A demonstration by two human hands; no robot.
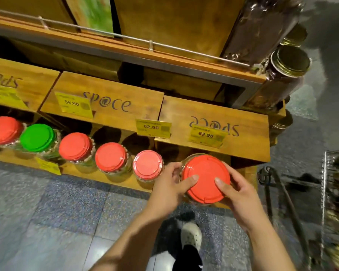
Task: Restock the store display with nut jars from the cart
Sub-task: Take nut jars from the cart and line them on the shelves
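Here, both hands hold one clear round jar with a red plastic lid (205, 178) at the right end of the low wooden display shelf (123, 181). The left hand (169, 187) curls around the jar's left side, with its thumb lying on the lid. The right hand (238, 189) curls around the right side, thumb on the lid too. Just to the left stands a row of jars: a pink-lidded jar (148, 164), two red-lidded jars (92, 152), a green-lidded jar (37, 137) and one more red one at the far left. Yellow price tags (153, 127) hang on the wooden boxes above. A wire metal cart (335, 192) stands at the right on the speckled floor (47, 202).
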